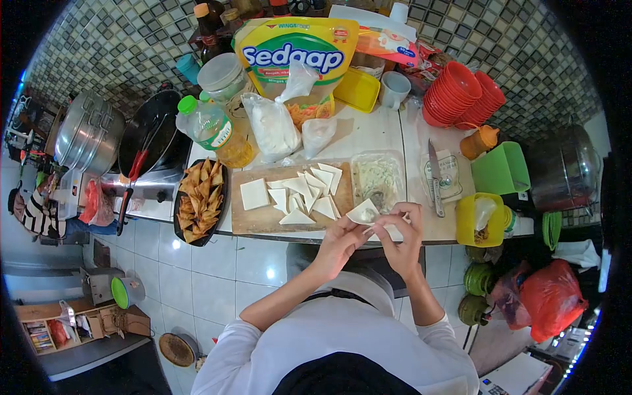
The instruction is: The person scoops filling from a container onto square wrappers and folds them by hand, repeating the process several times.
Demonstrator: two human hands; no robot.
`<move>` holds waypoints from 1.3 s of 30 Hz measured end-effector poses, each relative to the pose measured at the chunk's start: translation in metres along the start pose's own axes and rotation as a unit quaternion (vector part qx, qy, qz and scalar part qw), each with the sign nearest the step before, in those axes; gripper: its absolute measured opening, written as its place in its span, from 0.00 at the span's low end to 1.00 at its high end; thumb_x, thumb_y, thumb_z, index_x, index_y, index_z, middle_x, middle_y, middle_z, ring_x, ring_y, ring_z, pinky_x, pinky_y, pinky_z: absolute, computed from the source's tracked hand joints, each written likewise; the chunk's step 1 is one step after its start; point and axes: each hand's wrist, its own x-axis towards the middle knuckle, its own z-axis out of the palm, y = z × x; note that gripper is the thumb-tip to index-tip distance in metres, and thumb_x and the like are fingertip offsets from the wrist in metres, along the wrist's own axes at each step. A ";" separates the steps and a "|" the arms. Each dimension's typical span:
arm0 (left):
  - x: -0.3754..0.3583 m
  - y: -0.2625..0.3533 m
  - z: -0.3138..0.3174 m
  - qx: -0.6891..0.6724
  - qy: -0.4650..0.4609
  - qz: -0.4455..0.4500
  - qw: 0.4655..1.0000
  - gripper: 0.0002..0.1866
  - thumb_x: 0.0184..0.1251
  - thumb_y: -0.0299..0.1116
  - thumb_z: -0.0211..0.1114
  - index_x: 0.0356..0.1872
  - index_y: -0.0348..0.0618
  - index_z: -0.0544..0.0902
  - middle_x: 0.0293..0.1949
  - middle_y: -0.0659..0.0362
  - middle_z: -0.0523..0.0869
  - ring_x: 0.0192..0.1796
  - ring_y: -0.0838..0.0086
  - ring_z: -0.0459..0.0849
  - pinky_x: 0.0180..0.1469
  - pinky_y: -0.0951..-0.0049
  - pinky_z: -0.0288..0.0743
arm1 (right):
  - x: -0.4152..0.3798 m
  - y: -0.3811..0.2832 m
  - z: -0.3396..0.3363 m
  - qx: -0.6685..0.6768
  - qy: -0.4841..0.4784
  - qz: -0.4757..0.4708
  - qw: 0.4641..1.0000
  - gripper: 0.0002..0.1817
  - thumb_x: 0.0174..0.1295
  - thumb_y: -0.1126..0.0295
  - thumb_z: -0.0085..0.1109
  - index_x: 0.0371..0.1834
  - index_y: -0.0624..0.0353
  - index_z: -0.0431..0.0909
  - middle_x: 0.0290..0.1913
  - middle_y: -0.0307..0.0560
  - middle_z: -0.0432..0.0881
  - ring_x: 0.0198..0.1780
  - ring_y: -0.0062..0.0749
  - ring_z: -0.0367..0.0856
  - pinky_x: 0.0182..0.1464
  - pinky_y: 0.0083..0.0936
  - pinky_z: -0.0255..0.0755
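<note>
My left hand (pixel 339 246) pinches a white pastry wrapper (pixel 363 211) folded into a cone shape, held above the table's front edge. At the wrapper's right side, my right hand (pixel 403 238) has thumb and fingertips closed on its edge. Just behind stands a clear plastic tub (pixel 378 172) of pale, green-flecked filling, with a metal spoon (pixel 377 197) at its front. To the left, a wooden cutting board (pixel 253 222) bears several white triangular wrappers (pixel 297 216) and a stack of square ones (pixel 255 194).
Fried triangular pastries (pixel 199 197) fill a black tray at the left. A knife (pixel 436 178) lies on the right, near a yellow container (pixel 466 220). An oil bottle (pixel 214 135), a bag of white powder (pixel 271 128) and red bowls (pixel 452 95) stand behind.
</note>
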 end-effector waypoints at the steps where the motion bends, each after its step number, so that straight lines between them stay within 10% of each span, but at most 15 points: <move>1: 0.000 -0.002 0.002 0.000 -0.001 0.000 1.000 0.17 0.59 0.23 0.52 0.51 0.38 0.70 0.50 0.55 0.76 0.56 0.71 0.73 0.62 0.65 0.64 | 0.000 0.000 0.001 -0.001 0.000 0.000 1.000 0.08 0.43 0.73 0.66 0.27 0.58 0.79 0.34 0.42 0.68 0.39 0.34 0.66 0.41 0.26 0.60; 6: -0.001 -0.018 -0.008 0.025 0.036 0.029 0.999 0.10 0.66 0.29 0.57 0.43 0.35 0.77 0.39 0.57 0.82 0.45 0.79 0.80 0.52 0.79 0.72 | 0.003 0.002 0.006 0.027 0.047 0.043 0.998 0.07 0.43 0.74 0.66 0.27 0.57 0.80 0.33 0.43 0.69 0.36 0.33 0.67 0.38 0.25 0.62; 21: 0.000 -0.021 -0.005 0.076 0.129 0.023 0.988 0.10 0.65 0.29 0.57 0.25 0.37 0.78 0.29 0.56 0.83 0.34 0.75 0.83 0.43 0.75 0.79 | 0.001 -0.005 0.019 0.111 0.052 0.141 0.982 0.07 0.49 0.76 0.62 0.32 0.62 0.79 0.34 0.44 0.74 0.36 0.28 0.70 0.39 0.22 0.64; 39: -0.014 0.014 -0.022 0.171 0.129 0.034 0.976 0.11 0.64 0.34 0.59 0.35 0.35 0.81 0.28 0.61 0.82 0.33 0.79 0.82 0.40 0.76 0.80 | 0.018 -0.016 0.021 0.127 -0.109 0.129 0.978 0.06 0.48 0.76 0.63 0.30 0.62 0.82 0.22 0.42 0.78 0.25 0.23 0.71 0.31 0.19 0.65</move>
